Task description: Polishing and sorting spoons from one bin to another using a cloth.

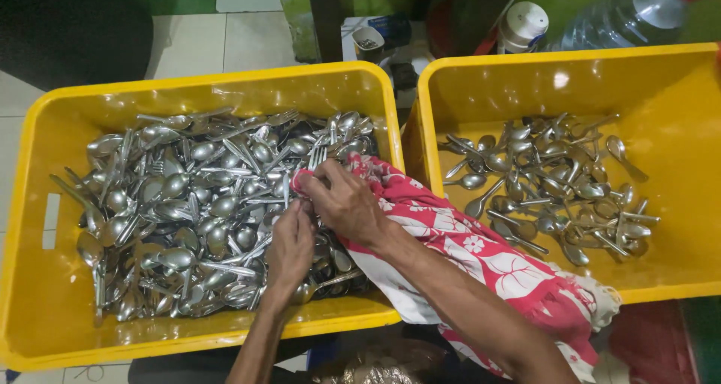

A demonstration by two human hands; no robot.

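Observation:
My right hand (347, 202) pinches the edge of a red and white flowered cloth (481, 260) over the left yellow crate (45, 301). The cloth trails across the crate's right wall and under my forearm. Fork tines (317, 155) stick up just above the fingers of that hand. My left hand (289, 249) lies back-up on the heap of steel spoons and forks (180, 211), its fingers curled on cutlery right below the right hand's fingertips. What lies under the palm is hidden.
A second yellow crate (676, 98) on the right holds a thinner layer of spoons (548, 181). Behind the crates stand a white-lidded jar (523, 25), a large clear plastic bottle (627, 16) and a small cup (368, 42) on a tiled floor.

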